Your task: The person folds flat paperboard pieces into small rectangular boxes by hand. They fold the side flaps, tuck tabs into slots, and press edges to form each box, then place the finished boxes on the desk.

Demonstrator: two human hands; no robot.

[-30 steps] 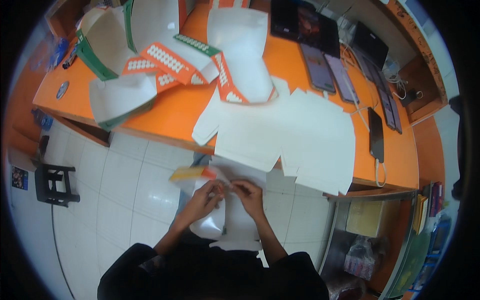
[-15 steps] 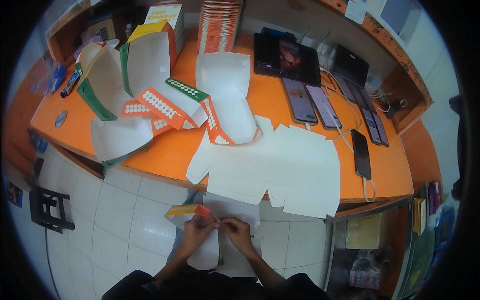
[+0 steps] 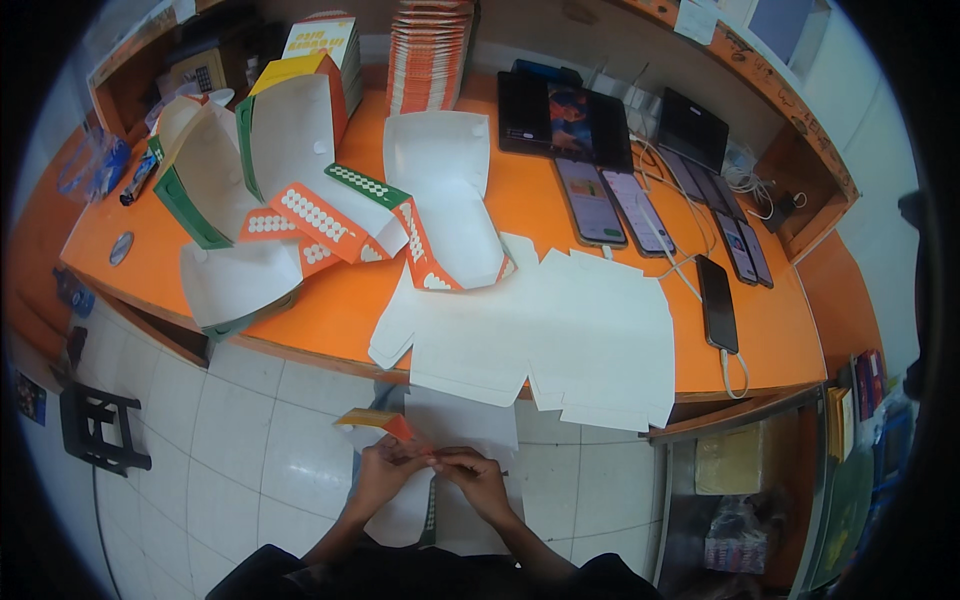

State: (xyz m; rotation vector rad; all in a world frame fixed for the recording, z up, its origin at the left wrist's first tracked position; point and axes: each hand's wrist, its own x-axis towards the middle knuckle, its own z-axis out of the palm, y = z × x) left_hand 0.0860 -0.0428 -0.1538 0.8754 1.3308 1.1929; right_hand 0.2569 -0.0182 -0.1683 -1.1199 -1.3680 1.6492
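Note:
Over my lap, a partly folded cardboard food box [image 3: 398, 522] shows a white inside, a yellow and orange panel at its far end and a green strip along its right side. My left hand [image 3: 388, 472] grips the box near the orange panel, with fingers bent. My right hand [image 3: 476, 476] pinches at the same edge, its fingertips meeting the left ones. The fingers cover the exact spot being held. A flat white box blank [image 3: 540, 330] lies on the orange desk [image 3: 770, 345] just beyond, overhanging its front edge.
Open folded boxes [image 3: 440, 150] in orange, green and white crowd the desk's left half. Behind them stands a tall stack of flat boxes [image 3: 430, 60]. Several phones [image 3: 718, 300], a tablet [image 3: 565, 120] and white cables lie right. A black stool [image 3: 103, 428] stands left on the tiled floor.
My fingertips have drawn closer together at the box edge. The box has tilted slightly, so less of its far end's inside shows. The whole view has shifted a little.

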